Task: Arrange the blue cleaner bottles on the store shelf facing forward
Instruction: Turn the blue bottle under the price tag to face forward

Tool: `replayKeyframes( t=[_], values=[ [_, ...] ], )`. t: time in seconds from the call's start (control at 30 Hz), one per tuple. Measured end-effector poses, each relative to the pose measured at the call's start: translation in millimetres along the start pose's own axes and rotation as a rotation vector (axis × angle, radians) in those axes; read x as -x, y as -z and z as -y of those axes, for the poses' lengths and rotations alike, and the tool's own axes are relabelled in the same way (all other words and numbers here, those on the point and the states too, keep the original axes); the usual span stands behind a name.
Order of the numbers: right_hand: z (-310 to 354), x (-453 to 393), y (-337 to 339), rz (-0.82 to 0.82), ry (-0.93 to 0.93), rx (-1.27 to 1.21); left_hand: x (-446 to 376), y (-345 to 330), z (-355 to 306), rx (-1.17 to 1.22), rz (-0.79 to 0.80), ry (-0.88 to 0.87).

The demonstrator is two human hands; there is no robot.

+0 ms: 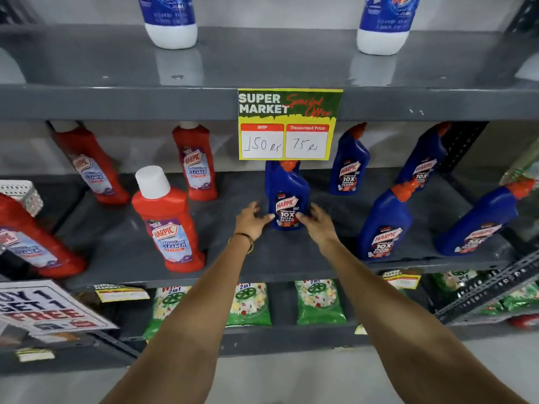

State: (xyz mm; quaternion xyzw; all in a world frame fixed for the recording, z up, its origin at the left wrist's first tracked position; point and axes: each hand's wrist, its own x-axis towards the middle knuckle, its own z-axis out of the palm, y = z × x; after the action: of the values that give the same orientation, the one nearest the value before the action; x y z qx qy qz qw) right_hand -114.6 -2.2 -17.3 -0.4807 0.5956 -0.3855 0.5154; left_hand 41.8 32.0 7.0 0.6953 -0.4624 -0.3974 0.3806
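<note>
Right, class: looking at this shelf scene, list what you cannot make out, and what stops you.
Head view only:
- Two white-based blue bottles on the top shelf: tops cut off by the frame edge.
- Centre blue Harpic bottle: red cap partly behind the yellow price sign.
- Leftmost red bottle: cut by the left edge.
- Left hand and right hand: firmness of grip unclear.

Glossy blue plastic bottle (pixel 287 196), smooth grey painted-metal shelf (pixel 262 258), yellow paper price tag (pixel 288 123).

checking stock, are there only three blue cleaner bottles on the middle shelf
No, five blue cleaner bottles stand there: one between the hands, two at the back, and two at the front right.
</note>
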Motion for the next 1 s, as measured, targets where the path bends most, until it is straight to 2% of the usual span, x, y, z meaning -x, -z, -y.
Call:
replayKeyframes(
  t=[0.2, 0.5, 1.0],
  values=[
    [-6, -14, 4, 0.088, 0.04, 0.009, -11, -14, -4, 0.022, 0.061, -0.043],
    [-4, -2, 6, 0.084, 0.022, -0.014, 0, -13, 0, 0.043, 0.012, -0.032],
    [-23, 62, 20, 0.082, 0.065, 0.047, 64, -11, 14, -0.018, -0.014, -0.071]
  ],
)
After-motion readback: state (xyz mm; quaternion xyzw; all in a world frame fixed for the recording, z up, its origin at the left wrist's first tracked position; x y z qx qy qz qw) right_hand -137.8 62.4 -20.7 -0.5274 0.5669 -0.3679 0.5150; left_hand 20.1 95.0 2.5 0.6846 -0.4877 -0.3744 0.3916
